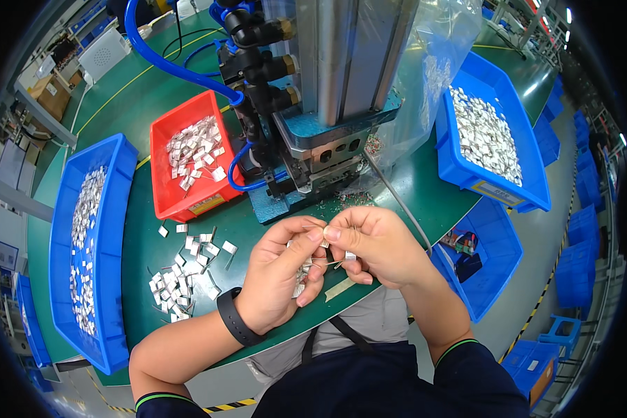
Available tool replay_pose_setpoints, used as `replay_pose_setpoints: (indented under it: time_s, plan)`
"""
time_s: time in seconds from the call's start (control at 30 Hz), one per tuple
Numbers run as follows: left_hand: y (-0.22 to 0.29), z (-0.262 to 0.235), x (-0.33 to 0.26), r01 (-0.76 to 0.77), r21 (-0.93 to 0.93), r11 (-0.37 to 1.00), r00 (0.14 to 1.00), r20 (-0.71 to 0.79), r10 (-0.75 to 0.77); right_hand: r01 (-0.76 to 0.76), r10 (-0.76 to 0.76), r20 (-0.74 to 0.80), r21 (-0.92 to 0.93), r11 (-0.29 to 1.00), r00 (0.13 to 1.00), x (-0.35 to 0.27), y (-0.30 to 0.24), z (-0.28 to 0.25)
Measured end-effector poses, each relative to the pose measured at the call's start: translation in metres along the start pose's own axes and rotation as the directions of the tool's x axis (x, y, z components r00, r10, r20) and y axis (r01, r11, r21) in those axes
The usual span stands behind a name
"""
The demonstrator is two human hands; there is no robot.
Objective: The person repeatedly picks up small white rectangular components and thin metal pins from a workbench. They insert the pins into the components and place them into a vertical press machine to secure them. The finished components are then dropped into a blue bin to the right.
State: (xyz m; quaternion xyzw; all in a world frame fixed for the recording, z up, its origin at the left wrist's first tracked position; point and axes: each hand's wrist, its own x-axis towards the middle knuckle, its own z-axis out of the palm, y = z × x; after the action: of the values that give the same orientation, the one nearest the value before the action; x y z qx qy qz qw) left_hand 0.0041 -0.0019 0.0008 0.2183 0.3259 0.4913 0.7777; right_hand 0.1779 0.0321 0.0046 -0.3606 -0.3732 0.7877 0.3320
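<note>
My left hand (275, 265) is closed around several small white rectangular parts with thin wire leads (302, 273), which lie against its curled fingers. Its thumb and forefinger meet the fingertips of my right hand (380, 244) over one small pale part (325, 243). The right hand is closed too, pinching at that part and its thin wires; another white piece (350, 256) shows below its fingers. Fingers partly cover the parts. Both hands are above the front edge of the green table (247, 240), just before a metal press (327, 157).
Loose white parts (177, 282) lie left of my hands. Beyond them stand a red bin (161, 167) and a long blue bin (113, 279), both holding such parts. Another filled blue bin (460, 164) is at the right, above a lower blue bin (498, 279). Blue hoses (143, 49) reach the press.
</note>
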Motion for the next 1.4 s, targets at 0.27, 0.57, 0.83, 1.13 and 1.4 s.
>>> replay_pose_setpoints:
  time_s: [0.27, 0.57, 0.83, 1.13, 1.4]
  plan:
    - [0.000, 0.000, -0.001, 0.046, 0.038, 0.998, 0.999, -0.025, -0.045, -0.061, 0.060, -0.027, -0.052, 0.997, 0.998, -0.005, -0.005, 0.002]
    - [0.001, 0.004, -0.001, 0.047, 0.010, 0.999, 0.999, -0.025, -0.046, 0.234, -0.213, -0.205, 0.083, 0.969, 0.955, 0.004, -0.016, -0.005]
    - [0.002, 0.004, 0.000, 0.055, -0.008, 0.998, 0.998, -0.014, -0.055, 0.244, -0.210, -0.256, 0.111, 0.963, 0.944, 0.017, -0.022, 0.000]
    - [0.002, 0.003, 0.000, 0.063, -0.012, 0.998, 0.998, -0.016, -0.064, 0.239, -0.208, -0.235, 0.114, 0.964, 0.949, 0.019, -0.019, -0.002]
    - [0.002, 0.002, 0.000, 0.064, -0.009, 0.998, 0.998, -0.019, -0.064, 0.211, -0.191, -0.194, 0.092, 0.973, 0.962, 0.022, -0.017, 0.001]
